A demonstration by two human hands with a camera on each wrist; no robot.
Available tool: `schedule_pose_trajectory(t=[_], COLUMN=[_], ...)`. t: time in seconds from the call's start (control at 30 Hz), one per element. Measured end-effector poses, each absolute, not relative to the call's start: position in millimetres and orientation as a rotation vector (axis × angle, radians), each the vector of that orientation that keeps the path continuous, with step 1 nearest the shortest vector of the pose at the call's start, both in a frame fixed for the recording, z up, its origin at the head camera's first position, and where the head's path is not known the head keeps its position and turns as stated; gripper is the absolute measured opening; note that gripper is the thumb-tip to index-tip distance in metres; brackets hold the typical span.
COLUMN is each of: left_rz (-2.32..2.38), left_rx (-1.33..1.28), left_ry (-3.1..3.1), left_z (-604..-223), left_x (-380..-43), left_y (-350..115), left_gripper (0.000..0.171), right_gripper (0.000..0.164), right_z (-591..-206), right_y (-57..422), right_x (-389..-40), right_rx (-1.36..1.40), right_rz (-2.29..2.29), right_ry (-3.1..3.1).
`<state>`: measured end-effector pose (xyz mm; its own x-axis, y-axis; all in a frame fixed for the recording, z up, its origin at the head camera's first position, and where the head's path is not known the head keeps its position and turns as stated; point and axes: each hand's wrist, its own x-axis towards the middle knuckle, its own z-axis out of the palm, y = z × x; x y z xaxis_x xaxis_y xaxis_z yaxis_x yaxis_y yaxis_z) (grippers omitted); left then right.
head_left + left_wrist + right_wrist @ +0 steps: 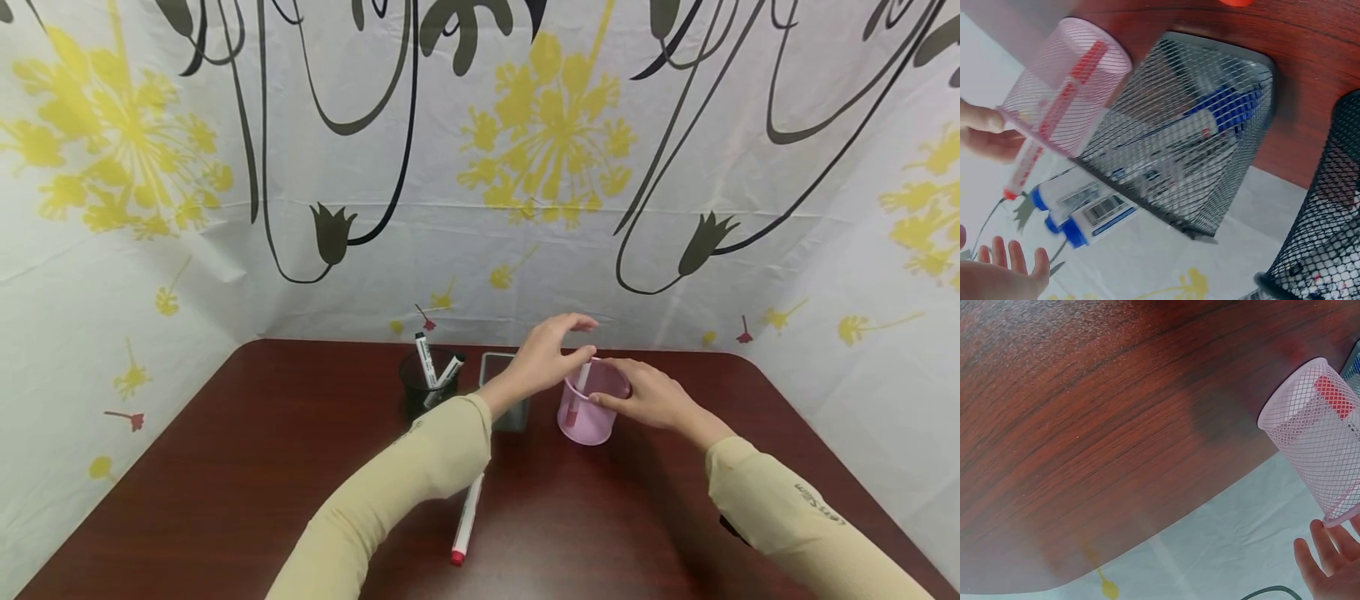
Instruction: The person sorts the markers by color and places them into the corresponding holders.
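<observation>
My right hand (651, 395) grips the rim of a pink mesh pen cup (587, 432), thumb at the front and fingers toward the back. A white marker with red ends (1054, 119) leans inside that cup, one end sticking out past the rim. My left hand (551, 357) hovers over the cup's left side with fingers spread, apart from the marker in the left wrist view. Under my left wrist stands a grey rectangular mesh holder (1172, 125), which contains blue-capped white markers (1110, 209).
A black round mesh cup (414, 392) with black-capped markers (426, 358) stands left of the grey holder. Closer to me, another white marker with a red cap (468, 517) lies on the dark red wooden table (300, 467). A patterned curtain (450, 275) hangs behind.
</observation>
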<state>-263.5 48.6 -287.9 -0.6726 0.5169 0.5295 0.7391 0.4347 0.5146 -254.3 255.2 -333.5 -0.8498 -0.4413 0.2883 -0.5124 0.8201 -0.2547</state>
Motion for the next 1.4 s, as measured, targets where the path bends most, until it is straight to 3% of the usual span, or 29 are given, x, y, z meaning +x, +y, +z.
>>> schedule_pose_trajectory(t=[0.3,0.57,1.0,1.4], left_rz=[-1.245,-1.125,-0.258,0.138], left_rx=[-1.172,-1.228,-1.552,-1.656], left_ry=[-2.180,-2.078,-1.887,-2.011], left_z=[-268,-260,-300,-334], left_x=[-242,-226,-205,-185], left_y=[14,-24,-52,-64], left_gripper=[0.029,0.025,0.020,0.017], right_gripper=[0.068,0.068,0.065,0.068], right_z=[-333,-334,-335,-334], right_y=[256,256,256,255], right_x=[-254,-255,-255,-253], right_rx=[0.713,0.690,0.710,0.703], right_rz=[0.484,0.457,0.463,0.465], right_ry=[-2.809,-2.819,-2.797,-2.820])
